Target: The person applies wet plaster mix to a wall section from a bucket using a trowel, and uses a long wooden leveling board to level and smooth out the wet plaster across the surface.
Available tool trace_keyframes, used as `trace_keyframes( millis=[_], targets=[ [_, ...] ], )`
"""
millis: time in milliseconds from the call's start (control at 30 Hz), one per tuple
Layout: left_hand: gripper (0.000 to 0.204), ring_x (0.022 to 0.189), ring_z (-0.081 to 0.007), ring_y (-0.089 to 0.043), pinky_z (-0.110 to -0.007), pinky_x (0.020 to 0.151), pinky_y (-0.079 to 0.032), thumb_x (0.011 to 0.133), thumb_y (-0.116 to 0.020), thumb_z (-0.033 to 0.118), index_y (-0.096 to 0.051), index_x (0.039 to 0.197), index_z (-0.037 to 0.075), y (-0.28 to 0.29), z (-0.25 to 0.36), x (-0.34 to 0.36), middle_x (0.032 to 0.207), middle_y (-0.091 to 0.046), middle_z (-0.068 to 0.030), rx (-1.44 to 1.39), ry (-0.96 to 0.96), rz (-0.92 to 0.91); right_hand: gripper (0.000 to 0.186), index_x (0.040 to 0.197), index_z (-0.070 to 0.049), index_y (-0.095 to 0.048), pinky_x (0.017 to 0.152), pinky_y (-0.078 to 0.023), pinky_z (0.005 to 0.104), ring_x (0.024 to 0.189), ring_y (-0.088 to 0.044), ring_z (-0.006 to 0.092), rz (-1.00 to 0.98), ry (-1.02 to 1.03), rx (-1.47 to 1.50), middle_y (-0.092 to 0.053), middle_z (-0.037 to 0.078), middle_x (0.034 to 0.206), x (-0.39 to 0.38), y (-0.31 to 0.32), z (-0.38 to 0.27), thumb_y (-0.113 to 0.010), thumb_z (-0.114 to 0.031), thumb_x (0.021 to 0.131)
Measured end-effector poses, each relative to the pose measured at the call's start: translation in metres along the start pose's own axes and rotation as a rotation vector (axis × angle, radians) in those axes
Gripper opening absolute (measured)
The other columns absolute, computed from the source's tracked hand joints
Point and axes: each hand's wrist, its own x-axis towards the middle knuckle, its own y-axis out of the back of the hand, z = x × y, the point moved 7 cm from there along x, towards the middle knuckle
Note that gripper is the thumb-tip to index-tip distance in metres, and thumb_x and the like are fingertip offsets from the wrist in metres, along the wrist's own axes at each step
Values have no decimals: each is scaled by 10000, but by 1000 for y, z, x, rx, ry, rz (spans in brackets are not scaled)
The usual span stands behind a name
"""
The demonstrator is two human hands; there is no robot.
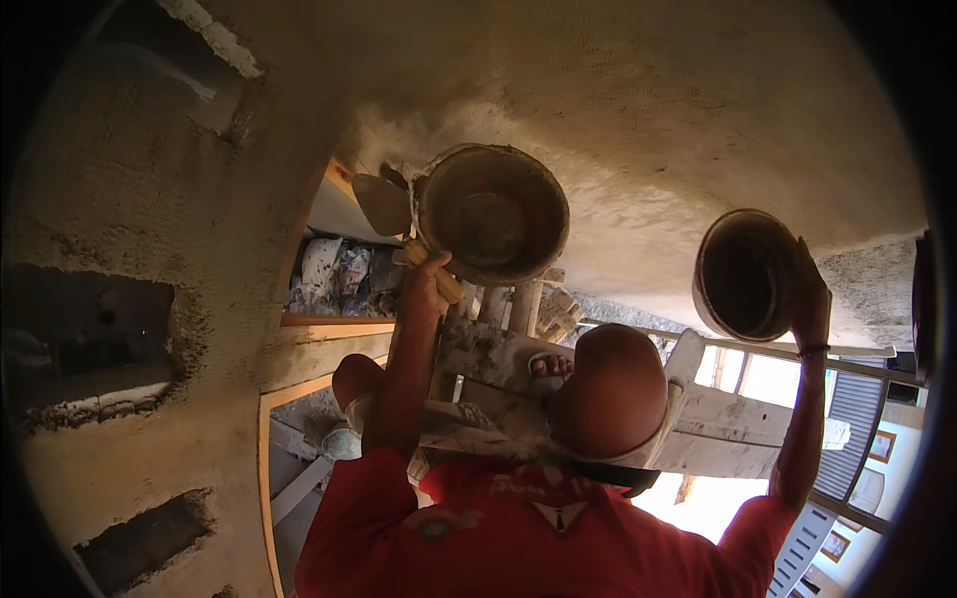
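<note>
My left hand [427, 285] is closed round the wooden handle of a trowel [383, 204], whose pointed blade stands up beside a large round bucket [553, 234]. That bucket is crusted with grey mortar, and its inside looks nearly empty apart from a coating on the bottom. Out to the right, my raised right hand [812, 294] grips the side of a second, dark bucket [708, 284]. Its mouth is turned toward me, and deep shadow hides what is inside. The fingers of this hand are partly hidden behind the bucket.
Mortar-smeared planks [498, 354] lie under my bent knees and sandalled foot [551, 366]. A rough plastered wall [638, 130] rises ahead. At left, another wall has several rectangular openings [90, 334]. Below right are bright gaps, a long board [718, 439] and framed pictures [881, 446].
</note>
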Motion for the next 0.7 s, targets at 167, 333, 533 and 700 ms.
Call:
trace_keyframes(
  millis=[167, 333, 533, 700],
  targets=[
    [220, 753, -176, -578, -336, 683, -466, 702, -675, 63, -575, 897, 69, 2, -9, -33, 849, -574, -22, 68, -9, 48, 475, 1266, -151, -468, 790, -508, 391, 944, -602, 307, -196, 388, -164, -598, 164, 1073, 64, -87, -106, -533, -84, 800],
    [207, 711, -171, -565, -343, 642, -461, 685, -693, 54, -577, 855, 75, 16, -28, -35, 792, -546, -8, 72, 53, 38, 493, 1231, -234, -501, 749, -516, 408, 818, -624, 331, -396, 282, -342, -636, 160, 876, 92, -140, -188, -531, -81, 764],
    [232, 676, -174, -558, -359, 598, -461, 671, -697, 43, -566, 860, 71, 20, -44, -35, 763, -530, -9, 93, 93, 58, 412, 1163, -181, -554, 754, -516, 404, 867, -619, 315, -454, 376, -485, -637, 161, 881, 101, -174, -236, -495, -53, 776],
    [254, 697, -169, -558, -352, 624, -457, 649, -709, 44, -571, 861, 66, 20, -54, -30, 778, -545, -14, 15, 49, -5, 328, 1125, -124, -573, 760, -519, 394, 887, -620, 301, -509, 411, -651, -636, 149, 915, 106, -192, -255, -467, -106, 816]
  ],
)
